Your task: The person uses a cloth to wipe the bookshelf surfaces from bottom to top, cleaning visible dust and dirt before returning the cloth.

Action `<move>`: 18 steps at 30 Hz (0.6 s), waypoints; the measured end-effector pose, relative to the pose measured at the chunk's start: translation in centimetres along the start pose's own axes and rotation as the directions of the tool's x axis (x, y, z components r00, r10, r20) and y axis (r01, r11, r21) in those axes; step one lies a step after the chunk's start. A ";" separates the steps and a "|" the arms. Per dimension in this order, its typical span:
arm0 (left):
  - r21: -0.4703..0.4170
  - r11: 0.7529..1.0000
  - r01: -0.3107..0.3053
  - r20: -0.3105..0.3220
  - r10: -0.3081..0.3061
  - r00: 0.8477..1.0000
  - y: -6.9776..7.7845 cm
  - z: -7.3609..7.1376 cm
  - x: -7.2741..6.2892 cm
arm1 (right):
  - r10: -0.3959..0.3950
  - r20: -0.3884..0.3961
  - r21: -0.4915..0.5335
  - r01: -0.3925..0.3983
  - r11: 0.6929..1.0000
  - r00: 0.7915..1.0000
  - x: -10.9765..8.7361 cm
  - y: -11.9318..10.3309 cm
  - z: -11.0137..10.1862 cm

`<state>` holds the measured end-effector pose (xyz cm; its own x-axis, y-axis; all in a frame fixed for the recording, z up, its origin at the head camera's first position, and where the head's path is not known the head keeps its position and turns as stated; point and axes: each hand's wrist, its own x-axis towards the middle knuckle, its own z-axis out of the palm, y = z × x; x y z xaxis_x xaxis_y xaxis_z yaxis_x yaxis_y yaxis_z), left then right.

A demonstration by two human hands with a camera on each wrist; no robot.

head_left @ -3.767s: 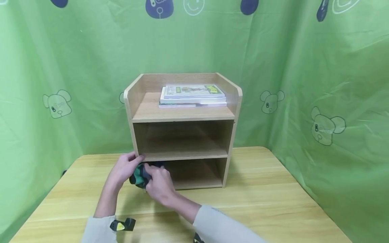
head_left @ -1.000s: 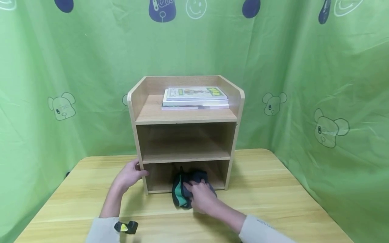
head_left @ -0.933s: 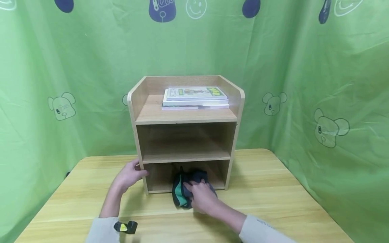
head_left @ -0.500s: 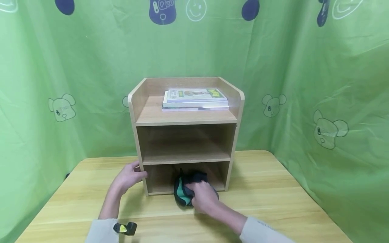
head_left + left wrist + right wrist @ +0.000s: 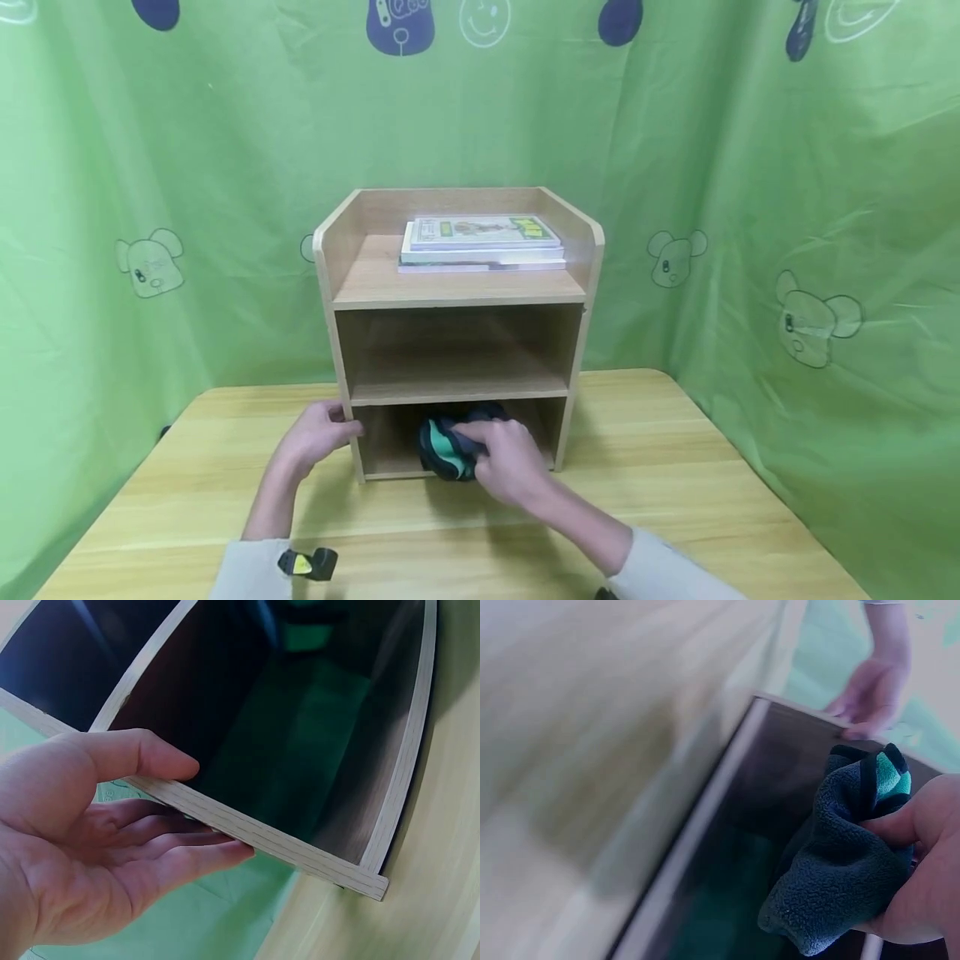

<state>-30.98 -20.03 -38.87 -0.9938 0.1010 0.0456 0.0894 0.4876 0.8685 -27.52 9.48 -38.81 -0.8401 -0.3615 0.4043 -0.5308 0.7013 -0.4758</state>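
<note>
While left hand (image 5: 318, 435) pinches shelf edge (image 5: 337, 350), right grip (image 5: 513, 463) closed on cloth (image 5: 445, 450), lower bay (image 5: 390, 442) open either side

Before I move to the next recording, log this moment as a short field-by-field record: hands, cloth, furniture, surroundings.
Left hand: grips the left side panel of the shelf unit, thumb on the inside
Right hand: holds the fleece cloth
Cloth state: dark blue and green, bunched, at the bottom compartment's opening
Furniture: wooden shelf unit, three levels, standing on a wood-grain table
Top level: flat stack of books
Surroundings: green curtain with cartoon prints
</note>
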 end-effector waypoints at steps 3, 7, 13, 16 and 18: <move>-0.024 1.000 0.007 -0.001 -0.007 1.000 -0.1 -0.1 0.0 | -0.043 -0.040 -0.003 0.043 0.999 0.998 0.1 -1.3 -1.2; -0.082 0.997 0.000 0.011 0.001 1.000 -0.3 -0.3 0.3 | -0.063 -0.084 0.015 0.065 0.998 0.994 0.3 -2.9 -3.1; -0.146 0.989 -0.010 0.035 0.016 0.999 -0.2 -0.4 0.4 | -0.055 -0.093 0.077 0.063 0.995 0.994 0.8 -4.5 -5.8; -0.148 0.989 -0.012 0.041 0.019 0.999 -0.2 -0.4 0.3 | -0.088 -0.133 0.093 0.101 0.991 0.987 1.1 -5.0 -6.9; -0.146 0.989 -0.012 0.042 0.018 0.999 -0.2 -0.4 0.3 | -0.119 -0.177 0.091 0.136 0.986 0.977 1.3 -5.1 -7.7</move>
<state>-31.34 -20.42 -38.81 -0.9883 0.1468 0.0406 0.0909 0.3550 0.9304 -25.10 10.16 -29.88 -0.7379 -0.3277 0.5900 -0.6484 0.5868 -0.4851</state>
